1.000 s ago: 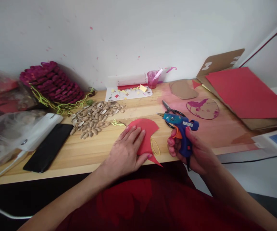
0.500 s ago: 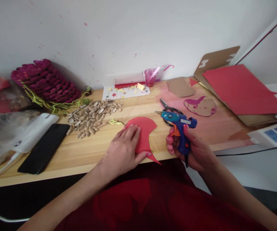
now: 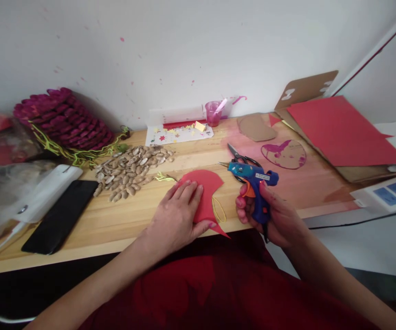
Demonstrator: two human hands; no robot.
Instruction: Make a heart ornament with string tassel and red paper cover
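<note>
My left hand (image 3: 177,211) lies flat, fingers stretched out, pressing a red paper cutout (image 3: 209,183) onto the wooden table near its front edge. A loop of yellow string (image 3: 219,210) shows at the cutout's right side, and a yellow-green tassel (image 3: 165,176) sticks out at its upper left. Wrapped around the handle of a blue glue gun (image 3: 261,201) is my right hand (image 3: 277,215), with fingers by the orange trigger. The gun's nozzle points left, above the table and apart from the red cutout. Behind the gun, partly covered by it, lie black-handled scissors (image 3: 241,156).
Shells (image 3: 129,172) are heaped left of centre beside a black phone (image 3: 60,215). A purple scaly craft piece (image 3: 63,121) leans at the back left. Cardboard heart (image 3: 285,154), red sheets (image 3: 345,133) and a power strip (image 3: 387,195) lie right; a pink cup (image 3: 213,113) stands behind.
The view has shifted slightly. Both hands keep nearly the same pose, the left on the red cutout and the right around the glue gun.
</note>
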